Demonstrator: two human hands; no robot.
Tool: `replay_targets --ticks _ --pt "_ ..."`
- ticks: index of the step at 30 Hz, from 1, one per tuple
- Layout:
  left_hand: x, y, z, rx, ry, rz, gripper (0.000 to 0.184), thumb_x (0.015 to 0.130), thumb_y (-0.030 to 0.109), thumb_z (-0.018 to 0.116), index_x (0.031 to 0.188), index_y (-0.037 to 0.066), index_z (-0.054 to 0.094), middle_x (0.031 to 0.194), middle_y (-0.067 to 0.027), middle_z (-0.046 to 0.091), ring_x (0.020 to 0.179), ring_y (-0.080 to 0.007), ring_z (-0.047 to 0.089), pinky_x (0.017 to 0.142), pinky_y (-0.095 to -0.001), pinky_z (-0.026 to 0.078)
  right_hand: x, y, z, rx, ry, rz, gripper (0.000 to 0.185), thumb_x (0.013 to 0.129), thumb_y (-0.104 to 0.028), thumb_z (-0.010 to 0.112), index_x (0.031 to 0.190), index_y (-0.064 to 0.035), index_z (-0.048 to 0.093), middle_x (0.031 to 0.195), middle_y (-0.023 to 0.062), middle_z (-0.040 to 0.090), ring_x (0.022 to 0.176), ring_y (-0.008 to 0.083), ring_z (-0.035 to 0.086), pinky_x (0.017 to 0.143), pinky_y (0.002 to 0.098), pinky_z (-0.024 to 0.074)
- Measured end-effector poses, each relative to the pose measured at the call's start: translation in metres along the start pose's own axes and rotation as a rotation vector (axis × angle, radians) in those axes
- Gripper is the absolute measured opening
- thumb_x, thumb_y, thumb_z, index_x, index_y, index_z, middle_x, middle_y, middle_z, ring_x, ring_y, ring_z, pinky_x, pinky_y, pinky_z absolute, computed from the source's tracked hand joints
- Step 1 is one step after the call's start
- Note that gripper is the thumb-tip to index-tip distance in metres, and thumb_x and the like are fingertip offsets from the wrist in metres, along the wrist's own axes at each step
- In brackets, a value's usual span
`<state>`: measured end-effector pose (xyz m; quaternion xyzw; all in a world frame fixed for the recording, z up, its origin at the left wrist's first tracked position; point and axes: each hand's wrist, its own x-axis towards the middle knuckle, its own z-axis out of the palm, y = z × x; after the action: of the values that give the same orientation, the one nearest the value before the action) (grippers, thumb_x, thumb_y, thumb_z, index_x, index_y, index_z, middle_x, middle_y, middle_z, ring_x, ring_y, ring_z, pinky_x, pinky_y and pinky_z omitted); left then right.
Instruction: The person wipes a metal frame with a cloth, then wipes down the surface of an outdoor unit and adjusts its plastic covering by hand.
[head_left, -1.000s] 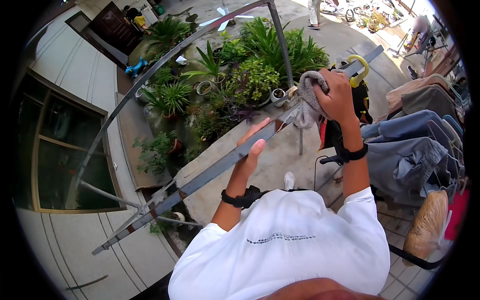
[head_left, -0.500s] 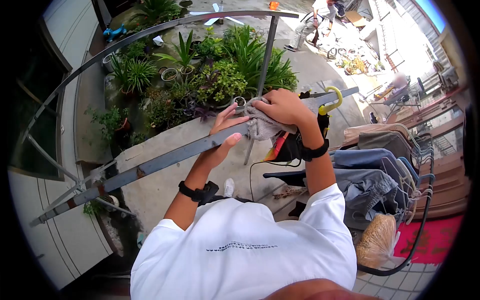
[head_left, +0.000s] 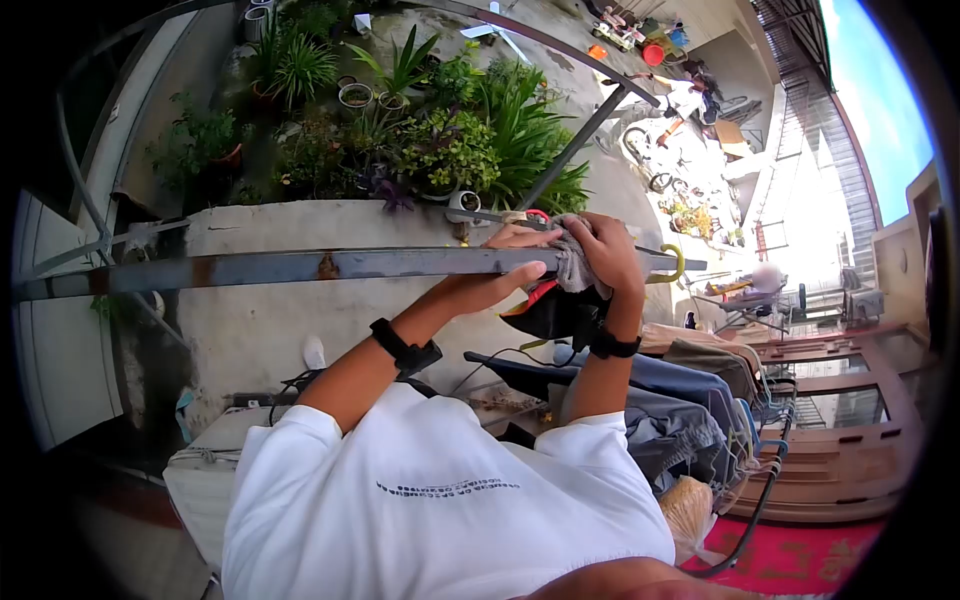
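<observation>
A long grey metal bar (head_left: 400, 263) with rust patches runs across in front of me. My right hand (head_left: 610, 258) is closed on a crumpled grey cloth (head_left: 572, 262), pressing it round the bar toward its right end. Just left of the cloth, my left hand (head_left: 505, 270) grips the bar, fingers over the far side and thumb on the near side. A yellow hook (head_left: 676, 266) hangs on the bar to the right of my right hand. Below the cloth is a black and red item (head_left: 545, 312), partly hidden by my right arm.
Potted plants (head_left: 450, 145) stand beyond the bar. Clothes on hangers (head_left: 660, 400) fill the rack (head_left: 770, 480) at my right, with a bag of yellowish bits (head_left: 690, 505) beside it. A curved metal frame (head_left: 590, 120) rises ahead. People are in the bright yard behind.
The view has turned, so the bar now lies nearly level. My left hand has come up close beside the cloth and closed on the bar; the right hand still holds the cloth.
</observation>
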<state>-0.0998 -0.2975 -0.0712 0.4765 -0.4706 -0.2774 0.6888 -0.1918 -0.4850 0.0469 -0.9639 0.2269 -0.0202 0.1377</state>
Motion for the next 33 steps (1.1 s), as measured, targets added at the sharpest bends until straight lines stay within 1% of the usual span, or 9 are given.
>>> replay_targets --ticks 8,11,13,15,17,19,21,24,33 --pt "-0.019 0.005 0.008 0.115 0.121 -0.135 0.066 0.102 0.040 0.054 0.156 0.005 0.041 0.144 -0.0197 0.051 0.130 -0.0253 0.050 0.113 -0.0368 0.036 -0.006 -0.034 0.016 0.043 0.155 -0.030 0.044 0.099 -0.044 0.056 0.090 -0.0049 0.071 0.075 0.0204 0.065 0.073 0.0429 0.062 0.064 0.0480 0.0454" --pt "-0.050 0.082 -0.029 -0.020 -0.375 -0.525 0.065 0.102 0.042 0.057 0.153 0.004 0.045 0.140 -0.0196 0.058 0.125 -0.0301 0.057 0.111 -0.0366 0.040 -0.003 -0.025 0.014 0.035 0.139 -0.013 0.046 0.098 -0.047 0.057 0.088 -0.0044 0.070 0.073 0.0202 0.064 0.072 0.0431 0.061 0.064 0.0490 0.0442" --pt "-0.079 0.100 -0.056 0.220 -0.582 -0.153 0.058 0.100 0.039 0.062 0.145 0.004 0.054 0.133 -0.0179 0.064 0.121 -0.0338 0.061 0.110 -0.0453 0.041 -0.004 -0.029 0.013 0.026 0.123 -0.002 0.046 0.098 -0.048 0.057 0.088 -0.0043 0.070 0.072 0.0199 0.064 0.072 0.0431 0.061 0.064 0.0495 0.0439" --pt "-0.104 0.151 -0.083 0.343 -0.450 0.202 0.047 0.097 0.033 0.067 0.133 0.005 0.063 0.123 -0.0151 0.069 0.117 -0.0339 0.063 0.111 -0.0549 0.039 -0.004 -0.037 0.008 0.024 0.074 0.011 0.049 0.098 -0.050 0.057 0.092 -0.0031 0.070 0.077 0.0208 0.066 0.075 0.0423 0.062 0.067 0.0475 0.0454" --pt "-0.130 0.197 -0.120 0.625 -0.066 0.190 0.035 0.094 0.024 0.068 0.124 0.007 0.068 0.115 -0.0120 0.071 0.113 -0.0306 0.066 0.110 -0.0601 0.038 -0.002 -0.037 0.006 0.060 0.033 0.001 0.051 0.098 -0.051 0.057 0.095 -0.0019 0.070 0.081 0.0218 0.067 0.077 0.0421 0.062 0.070 0.0463 0.0467" --pt "-0.154 0.220 -0.162 1.373 0.403 0.209 0.027 0.098 0.020 0.062 0.120 0.006 0.069 0.116 -0.0114 0.072 0.114 -0.0310 0.066 0.112 -0.0557 0.037 0.006 -0.020 0.004 0.141 -0.096 0.000 0.054 0.097 -0.050 0.059 0.104 0.0027 0.068 0.086 0.0207 0.069 0.078 0.0330 0.064 0.076 0.0399 0.0491" --pt "-0.181 0.209 -0.218 1.494 0.776 0.170 0.028 0.100 0.033 0.063 0.117 0.012 0.073 0.110 -0.0065 0.074 0.103 -0.0273 0.068 0.105 -0.0478 0.043 0.010 -0.012 0.001 0.274 -0.239 -0.014 0.051 0.099 -0.046 0.059 0.106 0.0036 0.067 0.085 0.0141 0.069 0.078 0.0223 0.061 0.078 0.0357 0.0493" --pt "-0.198 0.188 -0.241 1.652 0.774 -0.142 0.044 0.109 0.044 0.043 0.126 0.014 0.070 0.126 -0.0074 0.069 0.126 -0.0276 0.059 0.118 -0.0520 0.029 0.003 -0.030 -0.001 0.246 -0.248 -0.134 0.054 0.089 -0.046 0.072 0.106 0.0048 0.064 0.088 0.0113 0.068 0.081 0.0171 0.060 0.079 0.0334 0.0505" --pt "-0.196 0.183 -0.231 1.654 0.715 -0.292 0.044 0.105 0.049 0.046 0.122 0.017 0.072 0.114 -0.0033 0.073 0.110 -0.0265 0.064 0.114 -0.0482 0.033 0.008 -0.117 0.023 0.224 -0.374 -0.397 0.082 0.055 -0.045 0.099 0.110 0.0024 0.061 0.087 0.0134 0.067 0.080 0.0197 0.063 0.079 0.0326 0.0517"
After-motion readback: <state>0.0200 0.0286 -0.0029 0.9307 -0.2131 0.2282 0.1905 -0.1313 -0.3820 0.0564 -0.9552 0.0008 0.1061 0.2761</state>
